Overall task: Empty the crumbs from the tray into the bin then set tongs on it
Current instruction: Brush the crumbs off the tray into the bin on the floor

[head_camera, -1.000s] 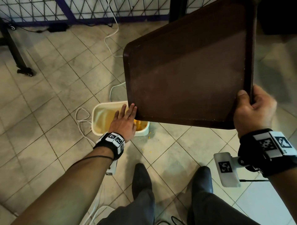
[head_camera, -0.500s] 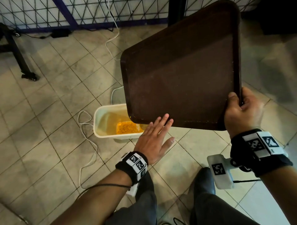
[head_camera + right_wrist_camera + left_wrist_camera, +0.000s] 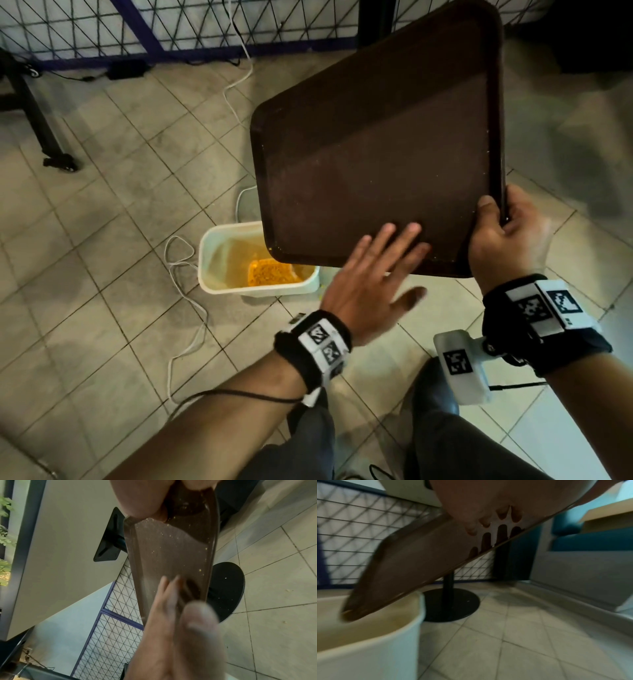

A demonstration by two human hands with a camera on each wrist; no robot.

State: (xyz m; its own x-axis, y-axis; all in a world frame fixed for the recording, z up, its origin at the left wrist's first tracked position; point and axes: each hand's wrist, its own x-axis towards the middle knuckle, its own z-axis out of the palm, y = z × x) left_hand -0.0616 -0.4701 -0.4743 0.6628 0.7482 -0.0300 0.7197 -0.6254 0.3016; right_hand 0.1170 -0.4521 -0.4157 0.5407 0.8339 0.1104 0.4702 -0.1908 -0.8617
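A dark brown tray [image 3: 376, 154] is tilted steeply, its lower left corner over the white bin [image 3: 219, 274] on the floor. Orange crumbs [image 3: 270, 272] lie heaped in the bin. My right hand [image 3: 507, 233] grips the tray's near right corner, thumb on the inner face. My left hand [image 3: 376, 270] is flat, its straight fingers [image 3: 404, 236] on the tray's lower inner face. A few pale specks still cling to the tray [image 3: 171, 550] in the right wrist view. In the left wrist view the tray [image 3: 412, 563] slopes down into the bin [image 3: 368, 635]. No tongs are in view.
The tiled floor [image 3: 102, 240] carries a looping white cable [image 3: 181, 267] left of the bin. A wire mesh fence [image 3: 171, 24] runs along the back. A black round table base [image 3: 450, 603] stands behind the bin. My shoes [image 3: 435, 387] are just below the tray.
My left hand has come away from the tray's lower left corner, swung right, and now lies with its fingers on the tray's inner face. The crumb heap in the bin is uncovered.
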